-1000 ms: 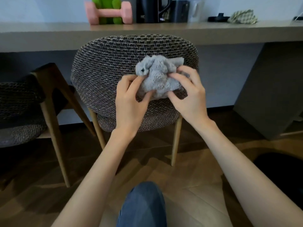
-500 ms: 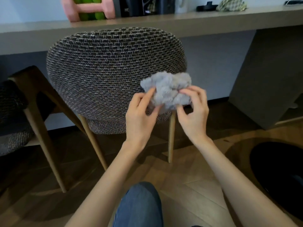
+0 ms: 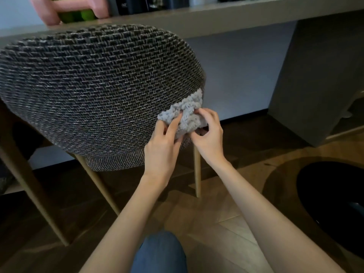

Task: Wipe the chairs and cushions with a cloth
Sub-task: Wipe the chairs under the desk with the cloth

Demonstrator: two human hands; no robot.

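A woven dark-grey chair [image 3: 94, 85] with pale wooden legs fills the left and middle of the head view, its backrest towards me. A bunched fluffy grey cloth [image 3: 187, 113] sits against the backrest's lower right edge. My left hand [image 3: 163, 146] grips the cloth from the left, fingers curled into it. From the right, my right hand [image 3: 208, 134] pinches the same cloth with curled fingers.
A long grey counter [image 3: 216, 16] runs behind the chair, with a pink dumbbell [image 3: 69, 8] and dark items on it. A second chair's wooden frame [image 3: 23, 174] stands at the left. A black round object [image 3: 334, 203] lies on the wooden floor at the right. My knee [image 3: 159, 253] shows below.
The cloth and both hands have gone from the middle of the backrest down to its lower right edge. The view has come closer to the chair.
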